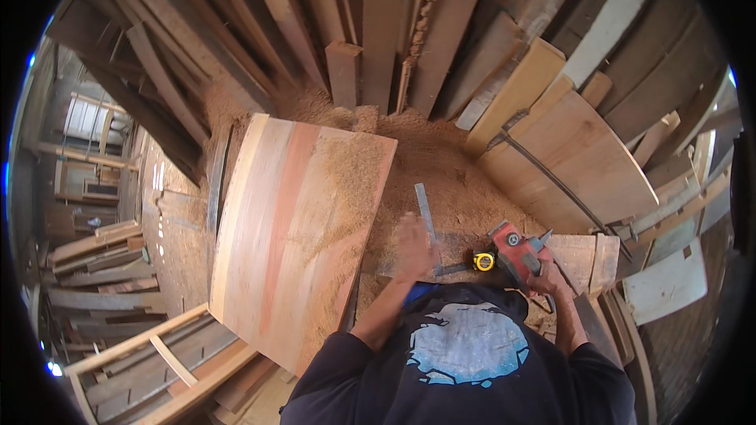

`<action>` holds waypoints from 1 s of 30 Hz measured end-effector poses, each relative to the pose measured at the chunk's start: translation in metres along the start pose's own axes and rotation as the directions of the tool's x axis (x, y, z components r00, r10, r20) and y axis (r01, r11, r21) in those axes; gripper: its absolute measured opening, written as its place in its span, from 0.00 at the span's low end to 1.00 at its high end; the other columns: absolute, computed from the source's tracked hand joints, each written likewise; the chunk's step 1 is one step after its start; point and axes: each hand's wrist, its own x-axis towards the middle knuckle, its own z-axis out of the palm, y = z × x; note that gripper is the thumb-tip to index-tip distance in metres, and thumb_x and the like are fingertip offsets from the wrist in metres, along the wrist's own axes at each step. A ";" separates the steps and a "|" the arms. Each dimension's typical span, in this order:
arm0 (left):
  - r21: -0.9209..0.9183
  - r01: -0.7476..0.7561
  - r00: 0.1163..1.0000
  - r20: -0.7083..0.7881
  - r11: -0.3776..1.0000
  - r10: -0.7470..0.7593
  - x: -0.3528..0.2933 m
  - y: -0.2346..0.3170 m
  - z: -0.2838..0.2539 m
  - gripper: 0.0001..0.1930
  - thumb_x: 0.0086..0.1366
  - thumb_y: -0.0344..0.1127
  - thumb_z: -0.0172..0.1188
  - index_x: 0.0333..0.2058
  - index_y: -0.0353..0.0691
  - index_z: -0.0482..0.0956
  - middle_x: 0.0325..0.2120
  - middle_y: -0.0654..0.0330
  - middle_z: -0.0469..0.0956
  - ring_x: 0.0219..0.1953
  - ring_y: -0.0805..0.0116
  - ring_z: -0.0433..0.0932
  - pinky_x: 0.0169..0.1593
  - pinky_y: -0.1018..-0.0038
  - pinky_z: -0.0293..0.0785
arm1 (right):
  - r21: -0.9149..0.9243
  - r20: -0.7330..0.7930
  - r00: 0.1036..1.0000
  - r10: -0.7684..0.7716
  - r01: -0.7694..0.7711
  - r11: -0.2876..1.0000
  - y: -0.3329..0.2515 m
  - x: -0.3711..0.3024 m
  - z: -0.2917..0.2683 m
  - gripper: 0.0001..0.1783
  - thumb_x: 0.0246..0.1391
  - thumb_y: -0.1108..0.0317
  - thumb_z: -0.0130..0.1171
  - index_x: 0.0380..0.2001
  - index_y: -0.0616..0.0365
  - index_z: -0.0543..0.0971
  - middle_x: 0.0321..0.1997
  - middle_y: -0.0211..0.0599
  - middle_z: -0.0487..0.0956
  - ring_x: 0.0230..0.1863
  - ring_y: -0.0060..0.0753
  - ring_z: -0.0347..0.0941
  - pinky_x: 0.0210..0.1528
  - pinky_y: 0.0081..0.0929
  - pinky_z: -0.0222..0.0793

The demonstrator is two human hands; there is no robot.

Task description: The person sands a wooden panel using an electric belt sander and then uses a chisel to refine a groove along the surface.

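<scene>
My right hand (pixel 550 279) grips the handle of a red electric planer (pixel 512 248) at the right of the bench. My left hand (pixel 414 249) is smeared by motion, so its fingers cannot be made out. It hovers beside the metal blade of a square (pixel 424 206), partly in front of it. A yellow and black tape measure (pixel 483 260) lies between the square and the planer. To the left of my left hand lies a wide wooden panel (pixel 276 228) of pale and reddish strips, with sawdust strewn over its right side.
Sawdust covers the bench (pixel 441 157). Many boards (pixel 382 31) lean beyond it. A second wide panel (pixel 575 153) stands at the right, with a long bar clamp (pixel 551 177) across it. A wooden frame (pixel 169 354) lies at the lower left.
</scene>
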 end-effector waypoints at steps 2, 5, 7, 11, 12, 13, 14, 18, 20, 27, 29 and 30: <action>0.120 0.266 0.955 -0.170 0.956 -0.244 -0.045 -0.081 -0.009 0.38 0.66 0.49 0.57 0.66 0.26 0.61 0.68 0.27 0.56 0.70 0.27 0.55 0.72 0.42 0.49 | -0.063 0.282 0.953 0.107 -0.093 0.994 -0.046 0.000 -0.017 0.24 0.50 0.60 0.69 0.47 0.62 0.79 0.28 0.41 0.83 0.32 0.38 0.82 0.35 0.36 0.78; 0.071 0.761 0.648 -0.079 0.644 -0.757 -0.104 -0.145 -0.041 0.37 0.69 0.49 0.51 0.67 0.26 0.59 0.69 0.26 0.54 0.73 0.29 0.51 0.74 0.44 0.45 | -0.122 0.085 0.978 -0.193 0.202 0.972 -0.051 0.019 -0.030 0.23 0.50 0.58 0.70 0.47 0.59 0.79 0.38 0.46 0.84 0.39 0.39 0.83 0.39 0.38 0.78; 0.042 0.877 0.480 -0.052 0.478 -0.876 -0.136 -0.162 -0.065 0.37 0.70 0.50 0.47 0.69 0.27 0.58 0.70 0.28 0.54 0.74 0.31 0.48 0.75 0.46 0.43 | -0.242 0.123 0.990 -0.065 0.093 0.966 -0.047 0.066 -0.042 0.22 0.54 0.58 0.67 0.49 0.58 0.79 0.51 0.51 0.82 0.47 0.44 0.82 0.45 0.41 0.78; 0.025 0.993 0.113 -0.037 0.112 -0.993 -0.240 -0.181 -0.099 0.39 0.71 0.54 0.45 0.71 0.31 0.55 0.72 0.34 0.51 0.76 0.37 0.46 0.76 0.49 0.42 | -0.432 -0.189 0.862 -0.470 0.357 0.828 -0.115 0.134 -0.023 0.24 0.57 0.58 0.61 0.54 0.60 0.80 0.47 0.55 0.84 0.51 0.52 0.81 0.54 0.42 0.76; 0.044 0.999 0.022 -0.007 0.021 -1.000 -0.273 -0.186 -0.109 0.40 0.71 0.56 0.45 0.72 0.32 0.55 0.73 0.35 0.49 0.76 0.38 0.45 0.76 0.49 0.42 | -0.320 -0.114 0.924 -0.366 0.314 0.894 -0.162 0.132 -0.014 0.24 0.57 0.57 0.61 0.52 0.61 0.80 0.47 0.55 0.84 0.52 0.52 0.81 0.54 0.42 0.76; -0.012 0.994 -0.107 -0.005 -0.107 -0.994 -0.294 -0.184 -0.114 0.40 0.71 0.57 0.45 0.72 0.33 0.55 0.74 0.36 0.48 0.76 0.38 0.45 0.76 0.49 0.42 | -0.326 -0.106 0.920 -0.378 0.327 0.887 -0.201 0.128 -0.002 0.24 0.57 0.57 0.61 0.52 0.61 0.80 0.47 0.55 0.84 0.52 0.52 0.81 0.54 0.42 0.76; -0.067 0.970 -0.236 0.006 -0.236 -0.972 -0.316 -0.178 -0.118 0.41 0.71 0.59 0.46 0.72 0.34 0.55 0.74 0.37 0.47 0.76 0.38 0.45 0.76 0.48 0.43 | -0.345 -0.056 0.922 -0.383 0.342 0.874 -0.234 0.124 0.012 0.24 0.57 0.57 0.61 0.52 0.61 0.80 0.47 0.54 0.84 0.52 0.52 0.81 0.54 0.43 0.75; -0.153 0.707 -0.704 -0.067 -0.690 -0.707 -0.417 -0.175 -0.112 0.45 0.68 0.63 0.49 0.72 0.35 0.52 0.73 0.39 0.51 0.75 0.40 0.49 0.76 0.53 0.43 | -0.358 0.100 0.883 -0.459 0.463 0.811 -0.306 0.143 0.082 0.24 0.57 0.57 0.61 0.51 0.62 0.81 0.49 0.52 0.84 0.53 0.52 0.80 0.56 0.42 0.74; -0.239 0.543 -0.826 0.017 -0.805 -0.563 -0.450 -0.185 -0.105 0.47 0.68 0.63 0.49 0.73 0.34 0.50 0.75 0.40 0.45 0.76 0.41 0.47 0.75 0.50 0.44 | -0.403 0.123 0.841 -0.527 0.528 0.748 -0.310 0.168 0.107 0.23 0.57 0.57 0.60 0.50 0.62 0.81 0.49 0.54 0.84 0.53 0.52 0.80 0.56 0.42 0.74; -0.332 0.389 -0.896 0.080 -0.859 -0.437 -0.555 -0.219 -0.119 0.45 0.67 0.63 0.51 0.70 0.31 0.57 0.71 0.40 0.53 0.72 0.43 0.55 0.71 0.49 0.52 | -0.510 0.281 0.802 -0.526 0.590 0.627 -0.422 0.184 0.202 0.24 0.54 0.60 0.57 0.50 0.65 0.81 0.50 0.65 0.81 0.55 0.60 0.78 0.59 0.47 0.72; -0.240 0.557 -0.810 0.056 -0.795 -0.584 -0.531 -0.235 -0.122 0.43 0.68 0.62 0.51 0.67 0.29 0.62 0.66 0.38 0.64 0.68 0.44 0.64 0.68 0.52 0.59 | -0.571 0.184 0.805 -0.563 0.554 0.606 -0.442 0.215 0.199 0.25 0.54 0.60 0.57 0.51 0.66 0.81 0.50 0.65 0.81 0.56 0.61 0.77 0.59 0.48 0.71; -0.221 0.586 -0.794 0.032 -0.780 -0.606 -0.538 -0.244 -0.132 0.43 0.68 0.62 0.52 0.67 0.29 0.63 0.65 0.38 0.66 0.67 0.44 0.66 0.67 0.52 0.61 | -0.564 0.141 0.779 -0.612 0.571 0.597 -0.455 0.227 0.208 0.25 0.54 0.61 0.56 0.51 0.66 0.80 0.49 0.66 0.81 0.56 0.62 0.77 0.60 0.49 0.71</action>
